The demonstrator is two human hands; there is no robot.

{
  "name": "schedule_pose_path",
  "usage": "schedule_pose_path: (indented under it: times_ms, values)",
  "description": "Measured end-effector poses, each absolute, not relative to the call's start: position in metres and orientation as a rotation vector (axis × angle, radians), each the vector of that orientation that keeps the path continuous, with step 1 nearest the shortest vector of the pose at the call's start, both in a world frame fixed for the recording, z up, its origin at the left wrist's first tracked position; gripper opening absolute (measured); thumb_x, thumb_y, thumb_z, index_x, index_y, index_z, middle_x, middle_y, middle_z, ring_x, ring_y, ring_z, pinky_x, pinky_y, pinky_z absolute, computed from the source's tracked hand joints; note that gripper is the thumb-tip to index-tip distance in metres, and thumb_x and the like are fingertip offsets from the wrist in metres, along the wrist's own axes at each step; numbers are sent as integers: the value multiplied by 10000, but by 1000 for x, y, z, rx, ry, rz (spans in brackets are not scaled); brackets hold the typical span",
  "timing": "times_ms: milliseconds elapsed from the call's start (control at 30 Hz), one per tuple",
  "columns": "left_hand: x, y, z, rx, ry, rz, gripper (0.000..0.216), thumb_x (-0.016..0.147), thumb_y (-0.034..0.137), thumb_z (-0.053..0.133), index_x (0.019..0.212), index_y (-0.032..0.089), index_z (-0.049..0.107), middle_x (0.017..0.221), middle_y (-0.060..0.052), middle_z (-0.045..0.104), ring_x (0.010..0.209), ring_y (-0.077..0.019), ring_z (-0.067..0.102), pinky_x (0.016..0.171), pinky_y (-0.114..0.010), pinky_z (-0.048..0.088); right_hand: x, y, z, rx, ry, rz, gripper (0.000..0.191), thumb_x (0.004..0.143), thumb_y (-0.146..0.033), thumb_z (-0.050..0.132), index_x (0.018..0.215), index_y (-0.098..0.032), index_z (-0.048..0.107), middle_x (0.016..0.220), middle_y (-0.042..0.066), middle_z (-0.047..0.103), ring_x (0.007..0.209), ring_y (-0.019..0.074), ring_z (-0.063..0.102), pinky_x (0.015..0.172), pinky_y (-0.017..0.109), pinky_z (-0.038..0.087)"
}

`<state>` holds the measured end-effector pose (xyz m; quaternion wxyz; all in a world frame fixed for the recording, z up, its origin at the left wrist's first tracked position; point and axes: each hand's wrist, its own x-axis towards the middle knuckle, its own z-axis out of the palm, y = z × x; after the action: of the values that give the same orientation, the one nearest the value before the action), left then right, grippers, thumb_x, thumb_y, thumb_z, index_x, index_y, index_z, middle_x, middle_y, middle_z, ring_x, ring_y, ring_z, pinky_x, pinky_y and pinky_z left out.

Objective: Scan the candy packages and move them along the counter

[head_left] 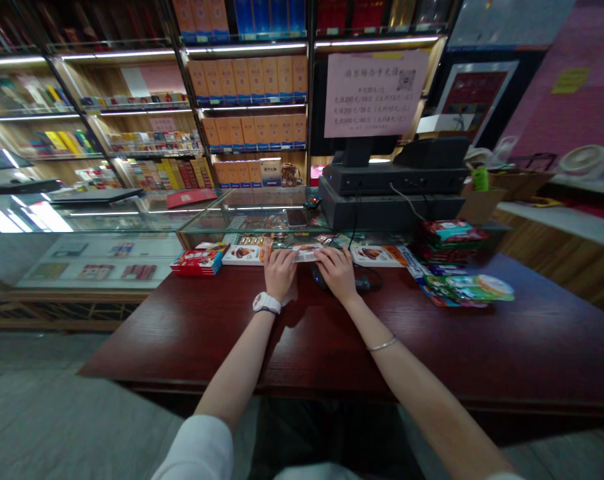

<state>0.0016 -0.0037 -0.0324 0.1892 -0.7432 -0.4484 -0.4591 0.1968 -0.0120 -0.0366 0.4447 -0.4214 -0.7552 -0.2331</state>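
Observation:
Both my hands hold a flat white box by its two ends, just above the back of the dark red table. My left hand, with a white watch at the wrist, is closed round the box's left end. At the other end, my right hand grips it with bent fingers. A similar white box with a food picture lies left of my left hand, and another white and orange box lies right of my right hand. Partly hidden behind my right hand is a black device with a cable.
Red snack packets are stacked at the table's left back. Colourful packages and a packet pile lie to the right. Behind the table stand a glass counter and a black register bearing a paper sign.

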Motion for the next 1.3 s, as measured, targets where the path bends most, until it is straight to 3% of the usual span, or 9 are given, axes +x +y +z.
schedule_pose_path:
  times_ms: [300, 500, 633, 800, 1033, 1300]
  values:
    - [5, -5, -36, -2116, -1199, -1263, 255, 933, 240, 585, 1148, 298, 709, 1051, -18, 753, 1042, -232, 633, 1223, -533, 237, 197, -12, -39, -1098, -1835, -595, 275, 976, -190, 516, 1160, -270, 704, 1054, 34, 742, 1044, 212, 607, 1197, 507, 285]
    - [8, -5, -36, -2103, -1287, -1320, 192, 936, 261, 582, 1067, 267, 722, 1012, -36, 753, 1050, -228, 635, 1218, -526, 251, 196, -10, -41, -1131, -1823, -581, 285, 962, -176, 530, 1166, -271, 704, 1078, 36, 738, 1046, 212, 605, 1198, 512, 289]
    - [6, -4, -36, -2116, -1314, -1311, 189, 931, 267, 579, 1051, 250, 723, 986, -46, 748, 1031, -241, 636, 1210, -529, 267, 196, -9, -39, -1123, -1896, -468, 331, 960, -170, 507, 1234, -255, 672, 1234, 71, 691, 1152, 227, 594, 1178, 505, 339]
    - [1, -2, -35, -2095, -1374, -1352, 168, 911, 269, 603, 1028, 270, 722, 981, -39, 738, 1029, -238, 638, 1215, -530, 253, 207, -14, -35, -1063, -1977, -264, 480, 961, -258, 524, 1440, -245, 496, 1533, 113, 458, 1397, 255, 449, 1136, 484, 410]
    - [-4, 3, -37, -2060, -1437, -1395, 180, 914, 294, 593, 1034, 264, 724, 961, -42, 724, 1026, -244, 627, 1228, -534, 227, 257, -17, -47, -1110, -2094, -26, 676, 911, -392, 639, 1508, -214, 376, 1503, 149, 490, 1403, 271, 458, 1151, 501, 395]
    - [-8, 8, -39, -2061, -1498, -1441, 184, 901, 285, 595, 1028, 271, 727, 958, -41, 705, 1038, -248, 616, 1254, -552, 160, 267, -15, -60, -1235, -2240, 38, 732, 820, -403, 756, 1454, -197, 455, 1484, 157, 510, 1347, 304, 515, 1112, 500, 434]
